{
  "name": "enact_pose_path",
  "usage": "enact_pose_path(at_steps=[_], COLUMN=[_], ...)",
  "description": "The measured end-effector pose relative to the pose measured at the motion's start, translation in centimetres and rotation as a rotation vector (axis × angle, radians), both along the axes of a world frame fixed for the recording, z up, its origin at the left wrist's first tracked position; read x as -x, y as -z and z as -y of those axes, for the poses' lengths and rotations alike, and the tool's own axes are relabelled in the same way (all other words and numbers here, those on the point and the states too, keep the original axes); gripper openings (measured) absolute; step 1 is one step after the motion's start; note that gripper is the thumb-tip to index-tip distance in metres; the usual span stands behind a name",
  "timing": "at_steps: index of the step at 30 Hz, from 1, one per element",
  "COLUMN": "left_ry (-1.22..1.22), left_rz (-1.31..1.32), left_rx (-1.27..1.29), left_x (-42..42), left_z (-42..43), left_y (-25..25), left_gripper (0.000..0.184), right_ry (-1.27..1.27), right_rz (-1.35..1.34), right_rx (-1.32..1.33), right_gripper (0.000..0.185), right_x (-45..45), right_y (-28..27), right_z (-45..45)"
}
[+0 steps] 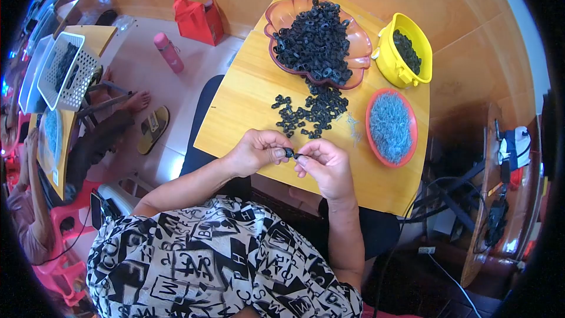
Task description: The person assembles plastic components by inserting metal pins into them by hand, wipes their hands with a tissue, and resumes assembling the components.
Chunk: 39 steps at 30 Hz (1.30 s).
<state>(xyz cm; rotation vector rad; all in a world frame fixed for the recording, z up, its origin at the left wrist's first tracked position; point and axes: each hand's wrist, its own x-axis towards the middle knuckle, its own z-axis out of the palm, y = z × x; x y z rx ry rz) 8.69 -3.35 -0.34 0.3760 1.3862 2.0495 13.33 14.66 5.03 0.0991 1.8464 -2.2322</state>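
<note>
My left hand is closed, its thumb and fingers pinching a small black ringed part over the table's near edge. Facing it, my right hand also pinches, its fingertips meeting the near end of that part. Whatever lies between those right fingertips is too small to name. Just beyond both hands, loose black parts are scattered on the wooden table. To their right lie a few thin pale pins, beside a red oval dish filled with blue-grey thin pieces.
At the back, an orange leaf-shaped tray holds heaped black parts. A yellow bucket with more stands right of it. On the floor are a pink bottle and red bag. Another person's arm shows at far left near a white basket.
</note>
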Motion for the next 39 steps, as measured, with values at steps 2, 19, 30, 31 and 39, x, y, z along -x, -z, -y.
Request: enact_pose_path(at_steps=[2,19,30,31,39], left_ry=[-0.002,0.005,-0.121,-0.157,-0.028], left_rz=[0.004,-0.285,-0.599,-0.663,-0.441], left_rx=[-0.007,0.229,0.315,0.317,0.321], left_x=[0.0,-0.5,-1.0,-1.1,-1.1], left_z=[0.0,0.0,-0.9,-1.0,-0.3], left_y=[0.1,-1.2,-0.7,-0.6,-1.3], left_gripper=[0.012,0.01,0.009,0.008,0.012], right_ry=[-0.012,0.054,0.036,0.002,-0.136], right_rz=[0.0,-0.23,-0.255,-0.271,0.06], right_rx=[-0.043,-0.479,-0.595,-0.637,0.1], right_gripper=[0.009,0.007,0.008,0.008,0.008], right_x=[0.0,-0.3,-0.5,-0.7,0.2], right_y=[0.1,1.1,1.4,1.4,2.6], right_z=[0.3,1.7,1.3,1.1,-0.8])
